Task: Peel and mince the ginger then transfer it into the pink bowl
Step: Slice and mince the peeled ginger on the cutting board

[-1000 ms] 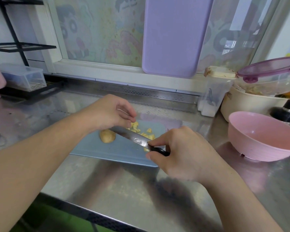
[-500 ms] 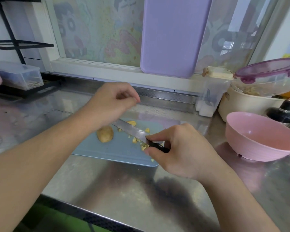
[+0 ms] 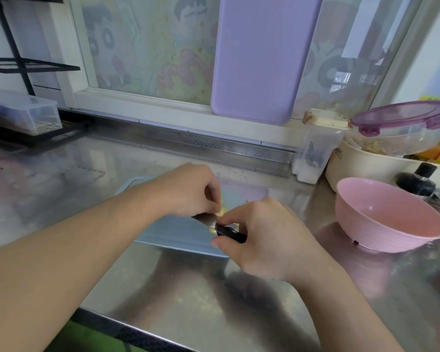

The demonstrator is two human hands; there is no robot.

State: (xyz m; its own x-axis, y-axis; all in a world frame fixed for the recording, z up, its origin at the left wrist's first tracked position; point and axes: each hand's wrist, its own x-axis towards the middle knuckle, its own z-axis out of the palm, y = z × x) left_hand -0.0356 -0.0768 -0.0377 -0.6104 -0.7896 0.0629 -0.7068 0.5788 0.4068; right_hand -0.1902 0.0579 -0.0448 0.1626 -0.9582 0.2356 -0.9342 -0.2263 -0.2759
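A light blue cutting board (image 3: 178, 237) lies on the steel counter. My right hand (image 3: 262, 240) grips the black handle of a knife (image 3: 230, 233), whose blade points left over the board. My left hand (image 3: 188, 191) hovers over the blade with its fingers curled, and its fingertips pinch a yellow ginger bit (image 3: 220, 212) at the blade's heel. A few more minced bits show by my right thumb. The larger ginger chunk is hidden under my left hand. The pink bowl (image 3: 389, 217) stands to the right of the board, with nothing visible inside.
A cream tub (image 3: 361, 168), a lidded clear bowl (image 3: 401, 128), a clear plastic container (image 3: 318, 148) and a dark bottle (image 3: 417, 181) crowd the back right. A purple board (image 3: 259, 57) leans on the window. A clear box (image 3: 23, 113) sits far left. The counter's front edge (image 3: 127, 329) is near.
My left hand dropped from above the board onto the blade's heel next to my right hand, covering the ginger chunk. The scattered ginger bits are now mostly hidden by both hands.
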